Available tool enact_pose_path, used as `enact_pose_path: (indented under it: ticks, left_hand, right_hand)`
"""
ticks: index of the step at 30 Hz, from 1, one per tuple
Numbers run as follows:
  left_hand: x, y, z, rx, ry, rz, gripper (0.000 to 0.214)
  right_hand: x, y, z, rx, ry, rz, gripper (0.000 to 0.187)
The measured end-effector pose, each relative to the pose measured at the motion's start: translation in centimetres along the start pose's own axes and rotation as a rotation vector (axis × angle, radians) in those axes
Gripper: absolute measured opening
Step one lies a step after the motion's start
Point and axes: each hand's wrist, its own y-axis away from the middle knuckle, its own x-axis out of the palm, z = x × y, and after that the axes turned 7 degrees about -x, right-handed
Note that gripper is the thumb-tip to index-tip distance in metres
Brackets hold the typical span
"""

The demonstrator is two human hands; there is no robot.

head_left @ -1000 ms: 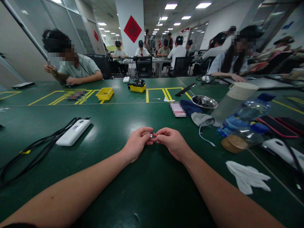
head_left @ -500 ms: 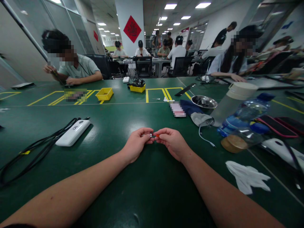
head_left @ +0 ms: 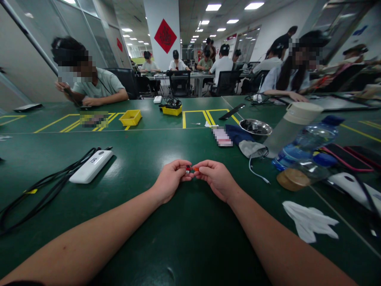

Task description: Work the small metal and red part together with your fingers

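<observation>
My left hand [head_left: 171,179] pinches a tiny red, white and dark piece [head_left: 187,169] between thumb and fingers. Facing it, my right hand [head_left: 216,178] has its thumb and forefinger closed on a small orange piece [head_left: 196,169]. The fingertips of the two hands almost meet above the green table [head_left: 154,250]. Both pieces are largely covered by my fingers, and their exact kind is too small to make out.
On the left lie a white power bank [head_left: 91,167] and black cables [head_left: 38,184]. To the right are a crumpled white tissue [head_left: 309,220], a tipped bottle [head_left: 293,179], a blue-labelled bottle [head_left: 300,147], a tumbler [head_left: 285,129] and a metal bowl [head_left: 253,123]. A yellow bin [head_left: 131,118] stands farther back.
The piece in my left hand has turned a little and now shows red. More of the orange piece is visible in my right hand. Both hands stay almost where they were.
</observation>
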Motion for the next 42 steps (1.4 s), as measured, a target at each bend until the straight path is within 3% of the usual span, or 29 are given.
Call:
enact_pose_path:
  ticks: [15, 30, 42]
  left_hand:
    - [0.13, 0.2, -0.14, 0.024, -0.088, 0.031, 0.028]
    - [0.14, 0.1, -0.05, 0.009, -0.042, 0.012, 0.028]
    - [0.02, -0.03, 0.11, 0.036, -0.117, 0.016, 0.025]
  right_hand:
    - [-0.28, 0.09, -0.35, -0.026, 0.035, 0.045, 0.019]
    - [-0.26, -0.14, -0.02, 0.033, -0.039, 0.02, 0.008]
    - [-0.19, 0.08, -0.28, -0.009, 0.029, 0.063, 0.016]
